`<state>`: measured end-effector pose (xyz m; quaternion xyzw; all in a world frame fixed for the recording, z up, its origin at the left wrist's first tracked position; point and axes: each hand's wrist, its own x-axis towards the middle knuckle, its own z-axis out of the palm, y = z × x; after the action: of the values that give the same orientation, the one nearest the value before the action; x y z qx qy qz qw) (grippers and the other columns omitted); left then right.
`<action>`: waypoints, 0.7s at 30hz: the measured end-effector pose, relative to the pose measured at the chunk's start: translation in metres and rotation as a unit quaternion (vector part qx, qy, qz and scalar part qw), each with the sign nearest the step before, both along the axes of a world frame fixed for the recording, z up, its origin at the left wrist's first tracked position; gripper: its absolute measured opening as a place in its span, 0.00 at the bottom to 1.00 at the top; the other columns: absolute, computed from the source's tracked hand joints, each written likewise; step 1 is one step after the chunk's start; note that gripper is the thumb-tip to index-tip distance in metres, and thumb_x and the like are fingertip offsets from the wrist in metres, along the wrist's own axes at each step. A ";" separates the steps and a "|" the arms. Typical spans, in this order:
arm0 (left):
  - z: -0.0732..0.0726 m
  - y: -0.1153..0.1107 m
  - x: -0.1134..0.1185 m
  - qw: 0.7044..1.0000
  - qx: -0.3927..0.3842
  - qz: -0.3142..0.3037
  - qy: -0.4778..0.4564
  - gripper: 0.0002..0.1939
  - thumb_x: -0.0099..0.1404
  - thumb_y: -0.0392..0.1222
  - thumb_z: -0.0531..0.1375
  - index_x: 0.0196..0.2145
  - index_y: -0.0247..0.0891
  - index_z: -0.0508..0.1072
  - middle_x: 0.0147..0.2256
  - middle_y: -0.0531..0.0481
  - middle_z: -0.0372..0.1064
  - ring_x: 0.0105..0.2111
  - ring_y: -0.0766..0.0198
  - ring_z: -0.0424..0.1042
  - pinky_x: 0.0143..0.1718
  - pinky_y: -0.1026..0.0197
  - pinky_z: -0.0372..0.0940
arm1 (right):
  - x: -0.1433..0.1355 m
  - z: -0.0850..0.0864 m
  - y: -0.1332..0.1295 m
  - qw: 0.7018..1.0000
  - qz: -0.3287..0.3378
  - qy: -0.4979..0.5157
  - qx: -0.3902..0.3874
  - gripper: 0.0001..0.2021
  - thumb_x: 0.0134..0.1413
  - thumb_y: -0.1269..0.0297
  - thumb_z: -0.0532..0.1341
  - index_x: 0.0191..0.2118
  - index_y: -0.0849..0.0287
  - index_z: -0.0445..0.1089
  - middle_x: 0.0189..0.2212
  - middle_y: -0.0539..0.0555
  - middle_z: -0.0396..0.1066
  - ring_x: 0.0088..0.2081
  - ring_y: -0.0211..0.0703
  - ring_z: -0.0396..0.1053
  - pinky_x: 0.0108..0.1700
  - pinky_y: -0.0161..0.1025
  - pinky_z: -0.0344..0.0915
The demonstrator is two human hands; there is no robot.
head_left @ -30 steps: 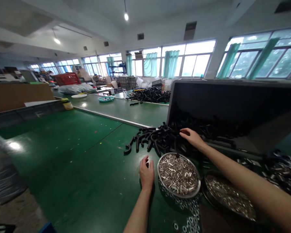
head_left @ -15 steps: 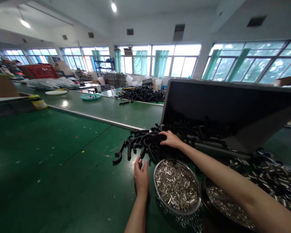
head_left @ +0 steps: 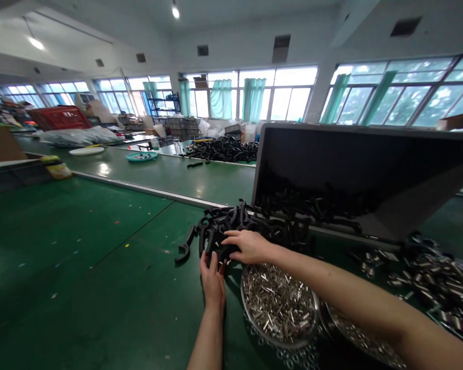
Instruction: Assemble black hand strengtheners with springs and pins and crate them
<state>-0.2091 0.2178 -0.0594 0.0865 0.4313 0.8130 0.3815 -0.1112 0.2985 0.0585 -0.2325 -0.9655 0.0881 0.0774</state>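
Note:
Black curved plastic parts [head_left: 270, 226] lie heaped on the green table, in front of a tilted grey bin [head_left: 355, 174]. My right hand [head_left: 250, 246] reaches over the left side of the heap, fingers bent around black parts; which piece it grips is hard to make out. Just below and to the left, my left hand [head_left: 213, 280] touches the near edge of the heap, its fingertips against black parts. Whether it holds one cannot be told. A round dish of small metal pins [head_left: 280, 303] sits below my right wrist.
A second dish of small metal pieces [head_left: 364, 334] is under my right forearm, with metal parts [head_left: 440, 282] piled at the right. Small rings [head_left: 293, 357] lie by the near dish. A metal strip [head_left: 146, 189] crosses the table.
My right hand has moved left and nearer, from the middle of the heap towards my left hand. My left hand has shifted slightly left, up against the black parts.

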 end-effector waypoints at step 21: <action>0.008 0.000 0.005 0.997 -0.064 0.009 0.036 0.25 0.58 0.41 0.60 0.54 0.44 0.61 0.59 0.44 0.56 0.55 0.59 0.63 0.48 0.63 0.65 | 0.040 -0.024 0.163 0.939 -0.195 -0.260 -0.114 0.14 0.60 0.60 0.56 0.50 0.57 0.66 0.50 0.56 0.65 0.45 0.44 0.67 0.46 0.46 0.67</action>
<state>-0.2040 0.2177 -0.0516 0.0869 0.4965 0.7835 0.3633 -0.0712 0.4614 0.0342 -0.4387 -0.8711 0.1168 -0.1874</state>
